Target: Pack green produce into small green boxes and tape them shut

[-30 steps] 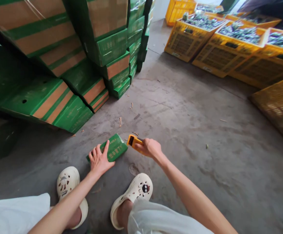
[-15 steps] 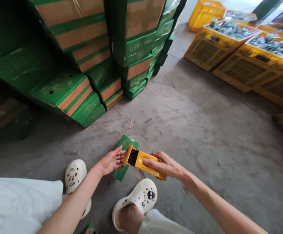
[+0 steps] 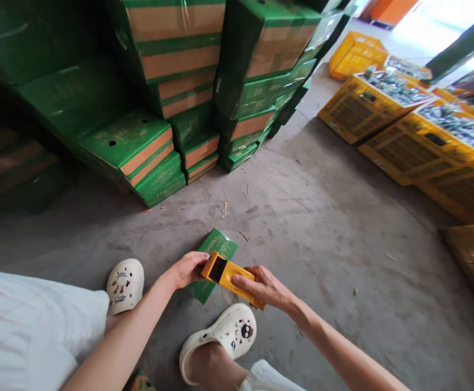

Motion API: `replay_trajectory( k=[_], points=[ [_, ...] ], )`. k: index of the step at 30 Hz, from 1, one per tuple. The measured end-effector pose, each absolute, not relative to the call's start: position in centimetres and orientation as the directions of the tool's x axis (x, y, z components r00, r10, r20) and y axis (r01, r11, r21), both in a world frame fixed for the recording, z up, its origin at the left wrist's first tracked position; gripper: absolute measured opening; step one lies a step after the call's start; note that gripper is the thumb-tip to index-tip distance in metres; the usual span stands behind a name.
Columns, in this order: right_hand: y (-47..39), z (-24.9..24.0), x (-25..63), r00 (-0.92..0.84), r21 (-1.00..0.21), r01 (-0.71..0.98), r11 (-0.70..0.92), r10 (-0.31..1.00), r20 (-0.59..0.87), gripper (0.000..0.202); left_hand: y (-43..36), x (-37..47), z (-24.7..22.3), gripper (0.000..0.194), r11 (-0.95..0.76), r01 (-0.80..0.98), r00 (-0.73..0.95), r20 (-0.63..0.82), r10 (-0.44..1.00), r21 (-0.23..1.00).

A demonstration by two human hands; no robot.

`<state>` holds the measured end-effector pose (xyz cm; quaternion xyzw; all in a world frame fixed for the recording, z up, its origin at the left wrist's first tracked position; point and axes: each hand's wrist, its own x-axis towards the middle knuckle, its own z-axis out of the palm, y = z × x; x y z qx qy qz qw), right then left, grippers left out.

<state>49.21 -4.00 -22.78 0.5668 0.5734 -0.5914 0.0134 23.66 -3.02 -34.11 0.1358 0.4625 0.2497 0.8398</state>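
Lower centre of frame: right hand [image 3: 267, 286] grips the yellow tape dispenser [image 3: 229, 276], fingers wrapped round its body, held just above the floor [image 3: 322, 228]. Left hand [image 3: 186, 269] has come off the small green box [image 3: 214, 260] since 1 s ago & now pinches the dispenser's front end, closed on it. Box lies flat on the floor, partly under both hands, shifted a bit vs. before. Judging by that, both hands now work on the dispenser itself, prob. the tape end, not the box. White clogs [image 3: 220, 339] below; stacked green cartons [image 3: 172, 81] upper left, yellow crates [image 3: 404, 125] upper right.
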Motion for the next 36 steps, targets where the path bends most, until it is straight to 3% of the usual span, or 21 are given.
replay_trajectory(
  k=[6, 9, 11, 15, 19, 28, 36],
  points=[
    [-4.4, -23.4, 50.0, -0.418, -0.701, 0.616, -0.359, 0.605, -0.677, 0.072, -3.1, 22.8, -34.2, 0.029, 0.91, -0.333, 0.593, -0.695, 0.406, 0.247],
    [-4.9, -23.5, 50.4, -0.423, -0.714, 0.59, -0.377, 0.609, -0.671, 0.07, -3.2, 22.4, -33.6, 0.025, 0.916, -0.335, 0.624, -0.677, 0.391, 0.22],
    [-5.4, -23.7, 50.5, -0.422, -0.724, 0.579, -0.376, 0.621, -0.66, 0.07, -3.5, 22.7, -33.4, 0.03, 0.908, -0.304, 0.591, -0.69, 0.418, 0.289],
    [-6.0, -24.0, 50.0, -0.39, -0.715, 0.595, -0.366, 0.646, -0.656, 0.072, -4.4, 24.3, -33.9, 0.048, 0.822, -0.171, 0.404, -0.722, 0.562, 0.544],
    [-5.9, -24.0, 50.5, -0.389, -0.708, 0.575, -0.411, 0.624, -0.678, 0.071, -3.2, 24.4, -34.4, 0.049, 0.705, -0.053, 0.244, -0.676, 0.696, 0.707],
    [-7.3, -26.1, 55.8, -0.397, -0.691, 0.568, -0.447, 0.587, -0.706, 0.074, 1.6, 18.2, -33.8, 0.042, 0.473, 0.076, 0.101, -0.479, 0.872, 0.878],
    [-7.9, -27.7, 55.4, -0.361, -0.676, 0.569, -0.468, 0.597, -0.717, 0.076, 1.1, 19.6, -35.5, 0.047, 0.459, 0.102, 0.06, -0.466, 0.883, 0.883]
  ],
)
